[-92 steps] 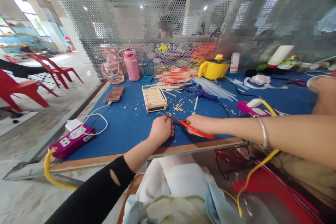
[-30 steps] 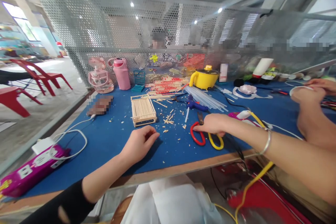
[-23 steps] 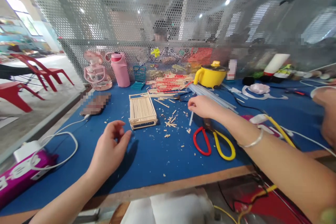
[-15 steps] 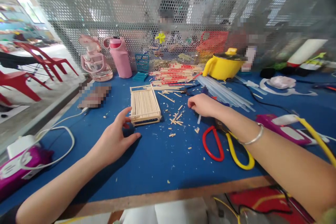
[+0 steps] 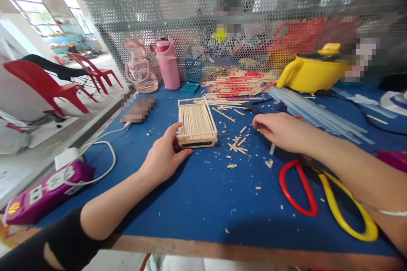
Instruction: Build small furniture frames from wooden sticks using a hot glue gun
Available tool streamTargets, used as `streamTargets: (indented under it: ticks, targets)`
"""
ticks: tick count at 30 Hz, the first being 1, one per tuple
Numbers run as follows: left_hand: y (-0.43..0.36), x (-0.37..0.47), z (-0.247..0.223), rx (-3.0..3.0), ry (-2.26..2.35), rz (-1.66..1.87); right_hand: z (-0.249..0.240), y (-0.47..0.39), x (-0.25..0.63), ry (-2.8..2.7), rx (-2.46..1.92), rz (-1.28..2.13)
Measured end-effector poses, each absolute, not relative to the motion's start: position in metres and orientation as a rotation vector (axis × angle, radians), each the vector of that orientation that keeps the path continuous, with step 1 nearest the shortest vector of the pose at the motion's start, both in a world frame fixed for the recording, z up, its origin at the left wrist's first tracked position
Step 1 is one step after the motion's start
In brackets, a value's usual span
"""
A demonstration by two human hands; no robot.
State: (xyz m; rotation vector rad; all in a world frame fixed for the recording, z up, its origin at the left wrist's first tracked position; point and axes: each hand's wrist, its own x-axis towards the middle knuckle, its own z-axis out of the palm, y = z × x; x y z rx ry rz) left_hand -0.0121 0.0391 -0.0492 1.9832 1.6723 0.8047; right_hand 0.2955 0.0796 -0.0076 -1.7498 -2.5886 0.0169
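A small box frame of pale wooden sticks (image 5: 196, 123) stands on the blue tabletop (image 5: 203, 203). My left hand (image 5: 168, 151) is at its near left corner, fingers apart, fingertips against or right beside it. My right hand (image 5: 273, 130) rests low over the table to the right, its fingers curled together over a dark tool; what they hold, if anything, is hidden. Short cut stick pieces (image 5: 238, 146) lie between the hands. Scissors with one red and one yellow handle (image 5: 330, 190) lie below my right forearm.
Behind lie many sticks with red wrapping (image 5: 238, 84) and translucent glue sticks (image 5: 318, 108). A yellow pot (image 5: 314, 72), pink bottle (image 5: 168, 65), clear bottle (image 5: 141, 76) and teal stand (image 5: 192, 76) line the mesh screen. A purple power strip (image 5: 51, 190) is at left.
The view has swung right-to-left, so table objects appear farther right. My left hand remains at the stick box, its thumb closer to the front edge. My right hand has barely moved over the table.
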Motion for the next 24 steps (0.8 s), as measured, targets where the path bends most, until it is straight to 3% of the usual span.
streamTargets:
  ticks: [5, 12, 18, 24]
  targets:
    - [0.055, -0.005, -0.051, 1.878, 1.418, 0.828, 0.013, 0.043, 0.262, -2.761, -1.296, 0.351]
    - [0.061, 0.007, -0.046, 1.968, 1.487, 0.774, -0.013, 0.039, 0.253, -2.721, -1.332, 0.316]
    - [0.064, 0.005, -0.036, 2.142, 1.587, 0.590, 0.006, 0.052, 0.262, -2.694, -1.385, 0.239]
    - [0.060, 0.000, -0.042, 2.207, 1.552, 0.652, -0.006, 0.057, 0.261, -2.739, -1.154, 0.361]
